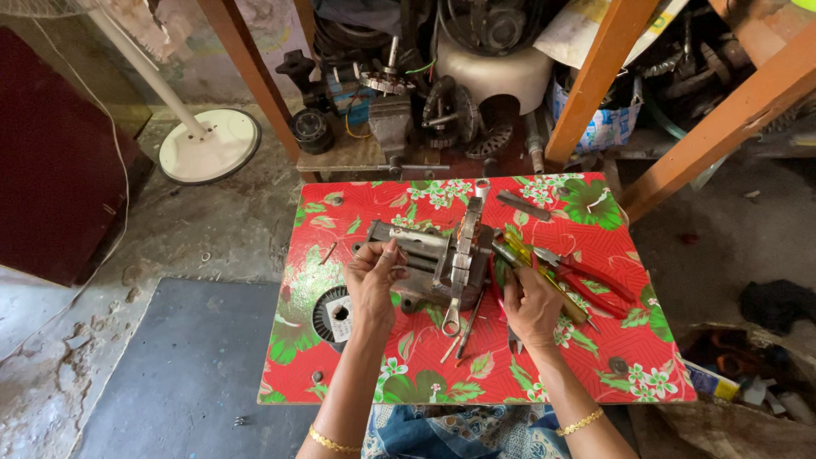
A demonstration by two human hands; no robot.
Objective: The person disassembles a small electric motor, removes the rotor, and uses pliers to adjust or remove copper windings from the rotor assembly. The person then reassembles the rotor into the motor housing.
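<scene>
Where concrete floor (212, 221) spreads, a red floral table (586, 357) stands.

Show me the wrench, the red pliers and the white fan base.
wrench (466, 246): head view, middle of its shaft.
red pliers (595, 285): head view, on a red handle.
white fan base (212, 146): head view, centre of the disc.

Soft even daylight – faint shadows, sharp centre, wide-angle bending at edges.

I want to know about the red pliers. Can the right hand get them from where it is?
Probably yes. The red-handled pliers lie on the table just beyond the right hand, with nothing covering them. But its fingers seem busy with a yellow-green screwdriver.
</scene>
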